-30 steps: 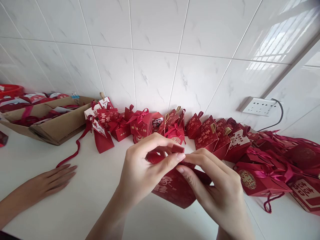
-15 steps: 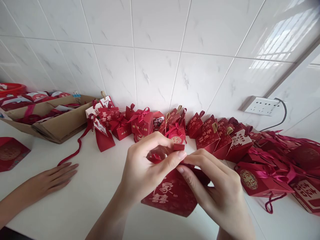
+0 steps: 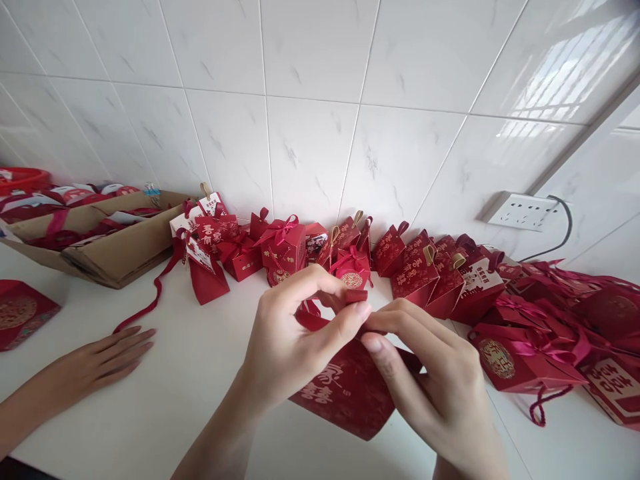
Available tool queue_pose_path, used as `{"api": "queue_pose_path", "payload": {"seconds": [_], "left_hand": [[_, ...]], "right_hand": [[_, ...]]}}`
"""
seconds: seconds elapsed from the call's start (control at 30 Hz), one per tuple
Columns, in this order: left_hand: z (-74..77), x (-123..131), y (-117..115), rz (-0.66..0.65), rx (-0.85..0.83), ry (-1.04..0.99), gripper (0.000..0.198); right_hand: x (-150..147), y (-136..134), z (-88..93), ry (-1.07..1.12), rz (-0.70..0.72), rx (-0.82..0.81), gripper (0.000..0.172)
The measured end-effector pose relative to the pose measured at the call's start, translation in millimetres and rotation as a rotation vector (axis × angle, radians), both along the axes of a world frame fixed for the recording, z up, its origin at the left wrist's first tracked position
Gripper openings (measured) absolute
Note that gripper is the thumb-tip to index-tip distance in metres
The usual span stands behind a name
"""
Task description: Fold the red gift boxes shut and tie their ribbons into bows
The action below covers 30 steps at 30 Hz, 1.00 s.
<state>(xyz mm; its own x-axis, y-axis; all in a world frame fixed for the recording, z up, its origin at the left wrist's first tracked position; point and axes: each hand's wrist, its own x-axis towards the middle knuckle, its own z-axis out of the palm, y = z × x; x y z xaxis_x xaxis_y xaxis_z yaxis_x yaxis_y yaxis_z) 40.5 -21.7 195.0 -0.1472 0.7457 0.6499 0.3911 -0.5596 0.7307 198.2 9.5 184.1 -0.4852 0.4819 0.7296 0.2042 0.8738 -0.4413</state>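
A red paper gift box [image 3: 357,400] with pale Chinese characters on its front is tilted below my two hands, over the white table. Thumb and forefinger of my left hand [image 3: 295,340] are closed on a short, flat end of red ribbon [image 3: 356,295] that pokes up above the thumb. My right hand [image 3: 435,373] is closed beside it, its thumb and curled fingers at the box's top edge. The fingers hide the place where ribbon and box meet.
Finished-looking red boxes [image 3: 285,243] line the tiled wall, with more heaped at the right [image 3: 520,360]. Another person's hand [image 3: 107,360] lies flat at left, near a trailing ribbon [image 3: 157,293]. A cardboard box [image 3: 120,257] stands behind it; a power strip [image 3: 525,211] is on the wall.
The gift box has tilted slightly, its lower corner shifting down and to the right. Both hands keep their grip in nearly the same place.
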Motion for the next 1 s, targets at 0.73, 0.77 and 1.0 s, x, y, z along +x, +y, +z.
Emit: {"api": "queue_pose_path", "payload": {"seconds": [0.73, 0.77, 1.0], "left_hand": [[1.2, 2.3, -0.3, 0.01, 0.008, 0.038, 0.012], [1.2, 2.5, -0.4, 0.008, 0.007, 0.031, 0.012], [-0.7, 3.0, -0.2, 0.008, 0.011, 0.029, 0.012]], "right_hand": [[-1.4, -0.1, -0.3, 0.023, -0.014, -0.017, 0.015], [-1.4, 0.0, -0.3, 0.024, -0.014, -0.018, 0.014], [-0.5, 1.2, -1.2, 0.014, -0.021, 0.001, 0.012]]}}
